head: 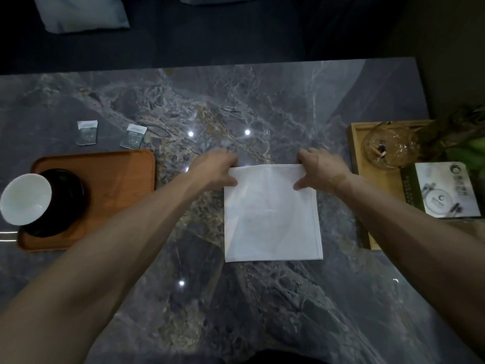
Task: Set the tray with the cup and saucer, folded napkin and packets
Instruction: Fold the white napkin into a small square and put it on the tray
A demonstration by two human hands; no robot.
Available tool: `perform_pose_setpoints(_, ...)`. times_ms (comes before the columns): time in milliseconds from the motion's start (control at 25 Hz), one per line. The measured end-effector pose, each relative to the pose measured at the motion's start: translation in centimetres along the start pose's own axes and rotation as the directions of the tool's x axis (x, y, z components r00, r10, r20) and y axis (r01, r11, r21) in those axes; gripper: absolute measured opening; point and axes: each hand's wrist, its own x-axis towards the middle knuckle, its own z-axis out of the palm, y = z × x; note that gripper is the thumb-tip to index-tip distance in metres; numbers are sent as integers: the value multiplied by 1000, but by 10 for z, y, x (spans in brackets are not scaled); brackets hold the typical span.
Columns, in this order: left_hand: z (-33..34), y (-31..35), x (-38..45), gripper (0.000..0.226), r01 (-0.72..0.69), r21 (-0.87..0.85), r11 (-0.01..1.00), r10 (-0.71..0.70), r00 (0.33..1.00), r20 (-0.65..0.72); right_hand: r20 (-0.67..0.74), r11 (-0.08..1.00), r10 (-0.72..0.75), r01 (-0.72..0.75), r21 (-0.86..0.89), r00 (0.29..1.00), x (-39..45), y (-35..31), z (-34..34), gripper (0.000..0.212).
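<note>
A white square napkin (273,214) lies flat on the marble table in front of me. My left hand (215,170) pinches its far left corner and my right hand (320,169) pinches its far right corner. At the left stands an orange-brown tray (115,174). On the tray's left part a dark saucer (68,200) carries a white cup (25,198). Two small grey-and-white packets lie on the table beyond the tray, one packet (87,132) on the left and the other packet (133,136) to its right.
A light wooden tray (358,158) at the right holds a glass pot (388,145) and a printed box (446,193). Green leaves (467,143) hang over the far right edge. A pale cushion (81,11) lies beyond the table's far edge.
</note>
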Motion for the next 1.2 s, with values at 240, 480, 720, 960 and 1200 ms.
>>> perform_pose_setpoints(240, 4, -1, -20, 16, -23, -159, 987, 4, 993, -121, -46, 996, -57, 60, 68, 997, -13, -2, 2, 40)
perform_pose_setpoints(480, 0, 5, -48, 13, -39, -270, 962, -40, 959, -280, -151, 989, -31, 52, 136, 988, -41, -4, -9, 23)
perform_pose_setpoints(720, 7, 16, -84, 11, -74, -281, 957, -47, 914, -403, -224, 967, -94, 143, 213, 970, -78, -3, -19, 12)
perform_pose_setpoints(960, 25, 32, -132, 11, -165, -180, 970, 61, 876, -478, -295, 956, -204, 255, 147, 933, -116, 1, -9, 7)
perform_pose_setpoints(1200, 50, 39, -156, 13, -155, -113, 981, 94, 903, -419, -237, 961, -202, 239, 138, 950, -145, 3, 16, 11)
